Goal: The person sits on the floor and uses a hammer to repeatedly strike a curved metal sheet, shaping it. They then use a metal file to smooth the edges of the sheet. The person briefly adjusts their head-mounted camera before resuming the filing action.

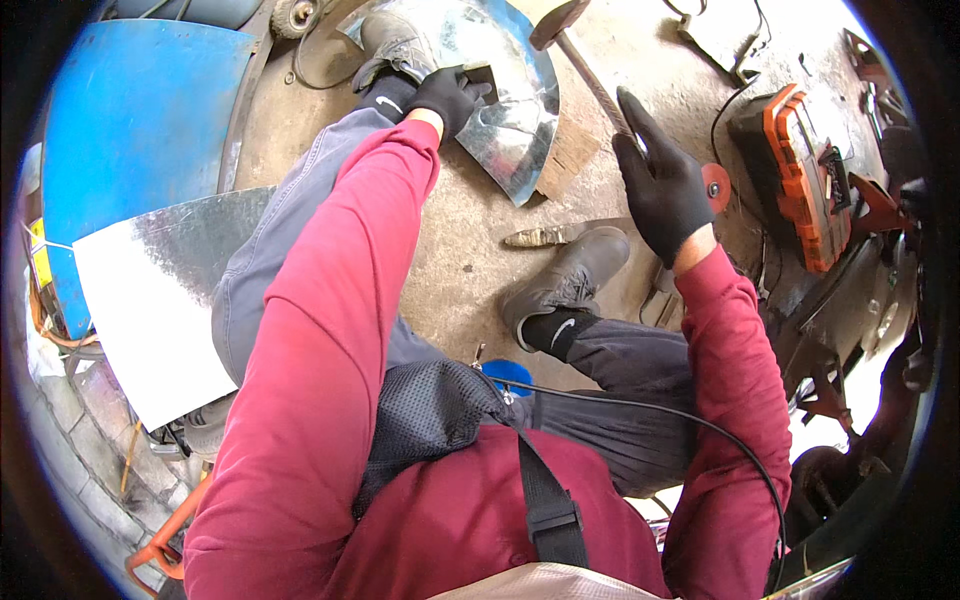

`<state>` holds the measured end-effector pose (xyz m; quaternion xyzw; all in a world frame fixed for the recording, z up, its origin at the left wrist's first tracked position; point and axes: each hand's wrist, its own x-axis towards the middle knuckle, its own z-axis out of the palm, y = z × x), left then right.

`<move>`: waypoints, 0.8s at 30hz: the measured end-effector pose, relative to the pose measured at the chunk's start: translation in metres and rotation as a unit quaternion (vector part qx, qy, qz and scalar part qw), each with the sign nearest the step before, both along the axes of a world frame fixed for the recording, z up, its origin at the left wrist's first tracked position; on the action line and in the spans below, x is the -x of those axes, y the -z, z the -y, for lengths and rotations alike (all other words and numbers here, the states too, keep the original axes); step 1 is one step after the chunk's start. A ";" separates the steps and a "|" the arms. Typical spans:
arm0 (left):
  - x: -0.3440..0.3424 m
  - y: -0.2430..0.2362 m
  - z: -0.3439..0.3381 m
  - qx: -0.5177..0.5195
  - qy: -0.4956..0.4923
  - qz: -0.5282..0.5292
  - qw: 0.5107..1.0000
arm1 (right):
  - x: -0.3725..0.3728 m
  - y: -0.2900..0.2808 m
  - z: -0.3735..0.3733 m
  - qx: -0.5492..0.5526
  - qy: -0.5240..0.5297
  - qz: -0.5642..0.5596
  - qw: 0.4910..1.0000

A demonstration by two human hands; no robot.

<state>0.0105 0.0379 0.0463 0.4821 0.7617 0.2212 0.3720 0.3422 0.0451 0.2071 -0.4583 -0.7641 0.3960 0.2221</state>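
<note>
My left hand (447,101), in a black glove, is closed on a small dark flat block (482,82) at the edge of a curved piece of shiny sheet metal (505,140) on the floor. My left shoe (393,45) rests by the sheet's left edge. To the right, my gloved right hand (665,185) holds a hammer (590,75) by the end of its handle, some fingers stretched along it. The hammer's head is raised at the top, apart from the sheet. A brown flat piece (570,157) sticks out from under the sheet's right edge.
Near my right shoe (575,280) lies a long flat tool (565,234). A red disc (715,188) is beside my right wrist. Farther right stands an orange and black toolbox (793,180). On the left are a large blue panel (145,120) and a shiny metal sheet (150,310).
</note>
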 end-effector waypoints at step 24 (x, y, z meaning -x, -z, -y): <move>-0.025 -0.026 0.020 -0.021 0.017 -0.065 0.998 | 0.027 0.020 -0.003 -0.091 -0.189 0.231 0.950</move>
